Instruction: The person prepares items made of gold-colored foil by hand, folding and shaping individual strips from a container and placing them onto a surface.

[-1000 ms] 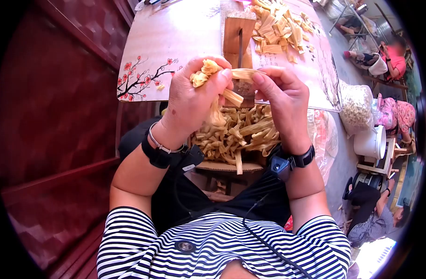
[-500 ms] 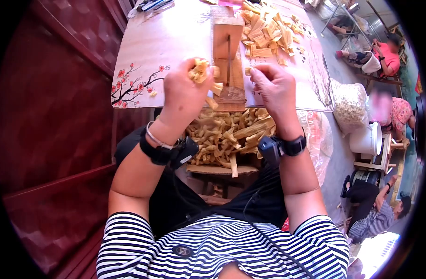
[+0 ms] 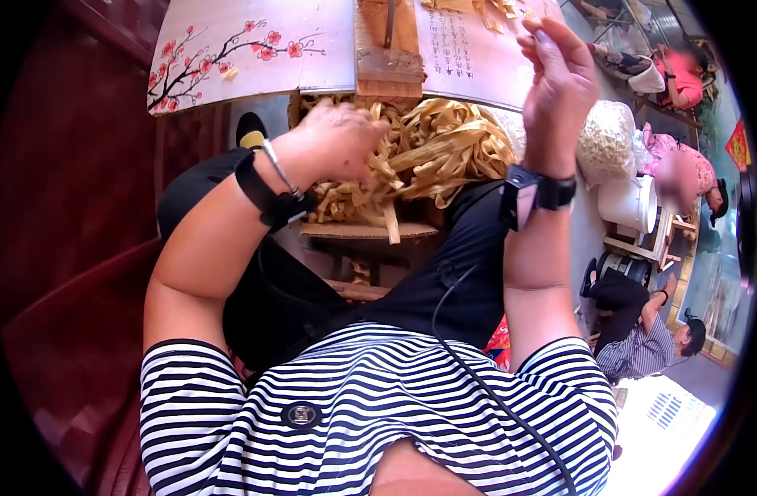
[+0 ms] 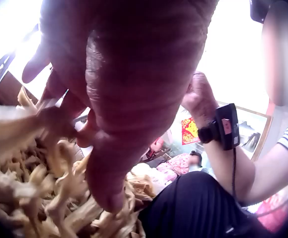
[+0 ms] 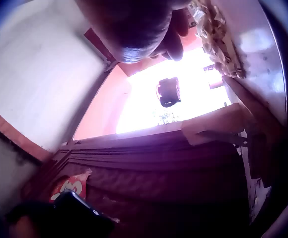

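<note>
In the head view my left hand (image 3: 337, 145) is over a cardboard box (image 3: 366, 230) heaped with yellowish dried bean-curd sticks (image 3: 445, 149). Its fingers are loosely spread. The left wrist view shows a blurred bean-curd stick (image 4: 10, 124) beside those fingers, and more sticks below. My right hand (image 3: 564, 91) is raised at the table's right side, fingers loosely bent, with nothing visible in them. Between the hands, at the table's front edge, stands a wooden block (image 3: 388, 70) with an upright metal blade (image 3: 389, 23).
Cut bean-curd pieces (image 3: 498, 12) lie on the flower-printed table (image 3: 329, 25). A dark red panel (image 3: 64, 207) stands to my left. At the right are a filled clear bag (image 3: 606, 136), a white bucket (image 3: 628, 204) and several seated people.
My left hand has come down from the blade to the box, and the bunch it held no longer shows in it. My right hand has moved up and right, and its short piece is gone. The view has shifted.
</note>
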A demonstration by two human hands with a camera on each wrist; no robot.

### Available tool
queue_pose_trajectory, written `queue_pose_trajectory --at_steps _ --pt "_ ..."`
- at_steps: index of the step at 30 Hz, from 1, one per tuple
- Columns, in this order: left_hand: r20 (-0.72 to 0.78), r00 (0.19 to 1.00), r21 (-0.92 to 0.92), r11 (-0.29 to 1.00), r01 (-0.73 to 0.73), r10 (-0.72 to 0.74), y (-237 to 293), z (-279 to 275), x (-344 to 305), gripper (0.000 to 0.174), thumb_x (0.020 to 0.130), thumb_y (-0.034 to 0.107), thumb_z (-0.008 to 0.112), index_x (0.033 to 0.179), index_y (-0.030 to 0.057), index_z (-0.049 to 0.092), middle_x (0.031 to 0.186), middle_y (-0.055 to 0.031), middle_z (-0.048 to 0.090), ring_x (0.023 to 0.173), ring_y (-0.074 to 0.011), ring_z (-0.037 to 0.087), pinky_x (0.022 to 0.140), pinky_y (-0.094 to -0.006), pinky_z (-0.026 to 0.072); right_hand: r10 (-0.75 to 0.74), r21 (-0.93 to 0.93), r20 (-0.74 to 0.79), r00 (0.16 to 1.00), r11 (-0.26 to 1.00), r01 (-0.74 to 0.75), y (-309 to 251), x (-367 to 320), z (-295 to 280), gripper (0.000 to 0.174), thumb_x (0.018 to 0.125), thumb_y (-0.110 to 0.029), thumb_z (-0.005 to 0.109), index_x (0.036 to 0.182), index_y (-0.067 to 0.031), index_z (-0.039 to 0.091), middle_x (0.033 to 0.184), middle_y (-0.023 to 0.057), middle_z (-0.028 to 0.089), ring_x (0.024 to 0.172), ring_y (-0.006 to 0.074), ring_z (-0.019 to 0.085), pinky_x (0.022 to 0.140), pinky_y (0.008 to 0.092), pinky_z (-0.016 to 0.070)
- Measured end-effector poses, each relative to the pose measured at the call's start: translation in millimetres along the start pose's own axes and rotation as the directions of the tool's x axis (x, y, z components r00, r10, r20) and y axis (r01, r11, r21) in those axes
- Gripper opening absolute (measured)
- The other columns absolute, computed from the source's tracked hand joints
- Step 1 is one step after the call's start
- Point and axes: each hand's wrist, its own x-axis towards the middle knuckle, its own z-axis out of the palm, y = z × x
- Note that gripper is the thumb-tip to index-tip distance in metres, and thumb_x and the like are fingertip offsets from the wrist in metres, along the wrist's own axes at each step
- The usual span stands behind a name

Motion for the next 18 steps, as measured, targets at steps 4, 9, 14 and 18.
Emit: queue_pose_trajectory --at_steps 4,9,14,18 --pt "-0.108 0.994 0.018 1.000 0.005 -0.003 -10.5 2.7 -0.4 0.054 0.075 0.025 0.071 0.123 0.0068 0.054 0.105 -0.0161 0.063 0.099 -0.0350 0.061 0.084 -0.0447 0.0477 0.396 -0.332 0.561 0.727 0.912 -0.240 -25.6 -7.1 -46.7 0.019 0.087 -0.001 0.057 0.104 0.0024 0.064 0.096 0.0102 0.068 0.082 0.0151 0.063 0.077 0.0289 0.0519" --pt "-0.093 0.994 -0.074 0.995 -0.060 0.053 -8.7 11.0 -3.1 0.045 0.078 0.018 0.066 0.119 0.0041 0.056 0.096 -0.0184 0.064 0.092 -0.0378 0.062 0.079 -0.0453 0.0497 0.790 -0.869 0.495 0.363 0.446 0.215 18.0 -11.2 -88.2 0.040 0.083 -0.020 0.068 0.120 -0.0058 0.062 0.114 0.0117 0.065 0.093 0.0203 0.065 0.087 0.0302 0.0492" --pt "-0.069 0.994 -0.084 0.993 -0.086 0.080 -3.8 9.3 -6.6 0.042 0.078 0.017 0.066 0.117 0.0036 0.058 0.093 -0.0182 0.066 0.092 -0.0367 0.063 0.078 -0.0452 0.0492 0.727 -0.810 0.569 0.385 0.413 0.417 58.4 -23.0 -119.2 0.061 0.084 -0.027 0.065 0.136 -0.0018 0.045 0.132 0.0220 0.050 0.128 0.0331 0.044 0.108 0.0369 0.0334" --pt "-0.057 0.995 -0.100 0.991 -0.090 0.084 -8.6 13.7 -4.2 0.041 0.078 0.015 0.066 0.116 0.0042 0.058 0.092 -0.0182 0.066 0.092 -0.0359 0.063 0.078 -0.0455 0.0489 0.798 -0.877 0.478 0.367 0.407 0.256 90.5 -24.0 -123.0 0.049 0.087 -0.031 0.066 0.127 -0.0052 0.053 0.117 0.0167 0.060 0.111 0.0241 0.056 0.095 0.0334 0.0422"
